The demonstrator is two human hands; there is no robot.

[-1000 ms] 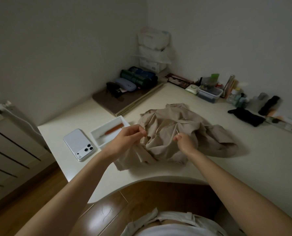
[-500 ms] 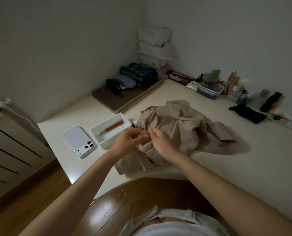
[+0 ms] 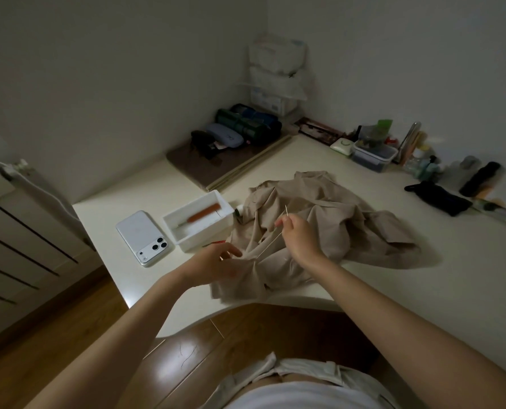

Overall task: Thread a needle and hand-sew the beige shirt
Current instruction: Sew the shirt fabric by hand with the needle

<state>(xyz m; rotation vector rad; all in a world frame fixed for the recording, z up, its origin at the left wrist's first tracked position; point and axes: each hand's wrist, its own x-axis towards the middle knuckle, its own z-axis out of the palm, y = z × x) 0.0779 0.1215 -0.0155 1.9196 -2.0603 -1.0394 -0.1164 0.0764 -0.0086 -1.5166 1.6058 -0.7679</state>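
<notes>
Beige shirt [image 3: 328,214] crumpled on tabletop [image 3: 423,290], near front edge | right hand [image 3: 300,236] pinches needle [image 3: 286,210] upright above the cloth, thread [image 3: 268,246] taut down to a fold | left hand [image 3: 216,262] grips that bunched fold | white tray [image 3: 216,199] and phone [image 3: 139,231] left of shirt

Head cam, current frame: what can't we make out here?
All head view.
- Eye of the needle, in the right hand: too small to show whether the thread passes through.
- Lower end of the thread: lost in shirt folds by the left hand.
- Grip of the left hand: fingertips blend into fabric; pinching or resting, unclear.
- The red item beside the tray: mostly covered by hand and shirt.
- The clutter along the far wall: dim, small.
</notes>
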